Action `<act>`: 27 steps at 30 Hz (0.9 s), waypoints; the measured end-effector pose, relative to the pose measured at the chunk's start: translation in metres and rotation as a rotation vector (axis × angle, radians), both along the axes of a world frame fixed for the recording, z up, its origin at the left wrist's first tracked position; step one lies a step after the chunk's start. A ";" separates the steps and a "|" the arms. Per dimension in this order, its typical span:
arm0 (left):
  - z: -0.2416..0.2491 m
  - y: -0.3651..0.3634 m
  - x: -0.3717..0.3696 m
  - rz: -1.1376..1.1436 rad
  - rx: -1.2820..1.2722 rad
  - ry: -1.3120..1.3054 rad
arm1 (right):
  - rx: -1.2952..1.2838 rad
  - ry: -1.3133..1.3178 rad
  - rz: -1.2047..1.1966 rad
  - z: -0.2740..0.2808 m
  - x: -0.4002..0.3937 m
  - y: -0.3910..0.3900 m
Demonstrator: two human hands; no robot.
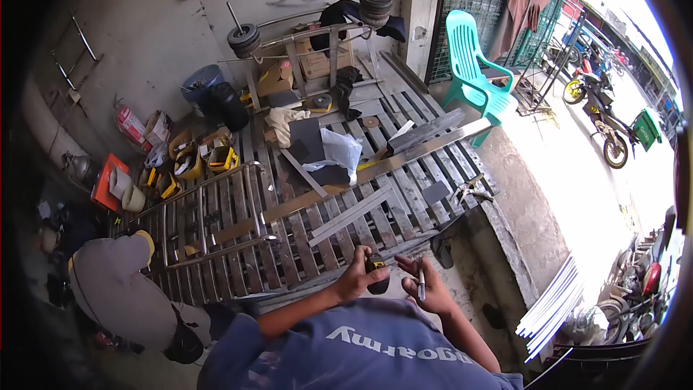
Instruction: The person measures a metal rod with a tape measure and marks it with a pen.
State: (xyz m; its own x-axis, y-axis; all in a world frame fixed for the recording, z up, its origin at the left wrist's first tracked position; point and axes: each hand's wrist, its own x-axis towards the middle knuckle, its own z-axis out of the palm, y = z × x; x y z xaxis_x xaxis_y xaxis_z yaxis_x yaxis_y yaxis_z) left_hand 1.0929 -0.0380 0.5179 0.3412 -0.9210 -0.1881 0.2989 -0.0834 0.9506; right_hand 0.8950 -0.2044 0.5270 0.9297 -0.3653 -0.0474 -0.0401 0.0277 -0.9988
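Observation:
My left hand [354,274] is wrapped round a black and yellow tape measure [376,274], just in front of the near edge of the slatted metal table [289,290]. Close beside it on the right, my right hand [427,285] holds a slim, light-coloured marker or pen [421,283], pointing roughly upright, with some fingers stretched toward the tape measure. Beyond my hands, a pair of flat metal strips [354,217] lies on the slats. A long metal bar [404,159] runs diagonally across the table.
A bent tube frame [216,209] rests on the table's left part. At left, a person in a cap [123,282] bends beside the table. Behind stand tool buckets [189,162] and a weighted rack [292,54]. A green chair [473,65] stands at right, white rods [552,303] lower right.

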 end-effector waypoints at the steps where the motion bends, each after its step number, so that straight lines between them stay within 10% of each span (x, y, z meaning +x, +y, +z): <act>1: 0.011 -0.022 -0.013 -0.008 -0.019 -0.072 | 0.170 -0.096 -0.016 0.003 -0.002 -0.008; 4: 0.005 -0.093 -0.057 -0.007 -0.097 -0.394 | -0.010 0.004 -0.063 0.004 -0.028 -0.052; 9: 0.092 -0.179 -0.058 -0.320 -0.048 -0.819 | 0.581 -0.153 -0.133 0.024 -0.078 -0.125; 12: 0.133 -0.229 0.007 0.131 -0.013 -0.815 | 0.534 -0.208 -0.301 0.020 -0.110 -0.156; 22: 0.223 -0.377 0.439 0.687 0.026 0.038 | 0.561 -0.280 -0.867 0.000 -0.220 -0.166; 27: 0.227 -0.422 0.496 0.308 -0.057 0.323 | 0.598 -0.275 -1.150 -0.003 -0.244 -0.127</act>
State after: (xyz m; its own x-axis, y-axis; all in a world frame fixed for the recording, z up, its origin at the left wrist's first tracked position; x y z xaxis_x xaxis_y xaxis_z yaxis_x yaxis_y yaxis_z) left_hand 1.5888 -0.4602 0.7449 0.5333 -0.7977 -0.2814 0.5835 0.1061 0.8052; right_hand 0.6506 -0.3312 0.5244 0.1117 -0.9350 -0.3365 0.5022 0.3453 -0.7928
